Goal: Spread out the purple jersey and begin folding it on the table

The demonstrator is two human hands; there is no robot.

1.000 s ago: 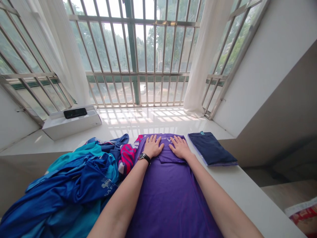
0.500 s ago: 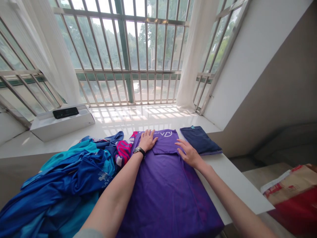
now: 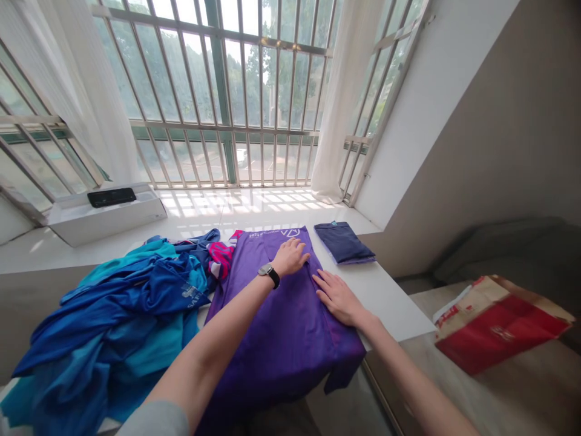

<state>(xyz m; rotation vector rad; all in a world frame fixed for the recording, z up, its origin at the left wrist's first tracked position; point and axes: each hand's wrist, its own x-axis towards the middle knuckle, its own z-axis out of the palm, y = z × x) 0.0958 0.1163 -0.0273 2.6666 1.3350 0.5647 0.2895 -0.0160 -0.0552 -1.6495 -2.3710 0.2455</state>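
A purple shirt (image 3: pixel 272 321) lies spread flat on the white sill (image 3: pixel 390 303), its near end hanging over the edge. My left hand (image 3: pixel 290 255), with a black watch on its wrist, rests flat on the shirt near its right side, fingers stretched out. Lower down along the shirt's right edge, my right hand (image 3: pixel 338 297) lies flat with fingers spread. Neither hand holds anything.
A heap of blue and teal clothes (image 3: pixel 118 309) with a pink striped piece (image 3: pixel 221 253) lies left of the shirt. A folded navy garment (image 3: pixel 344 242) sits at the back right. A white box (image 3: pixel 104 212) stands by the barred window. A red and brown package (image 3: pixel 494 321) lies lower right.
Both hands have slid from the shirt's far end toward its right edge, the right hand coming nearer to me. The folded flap under them is gone and the camera has turned right.
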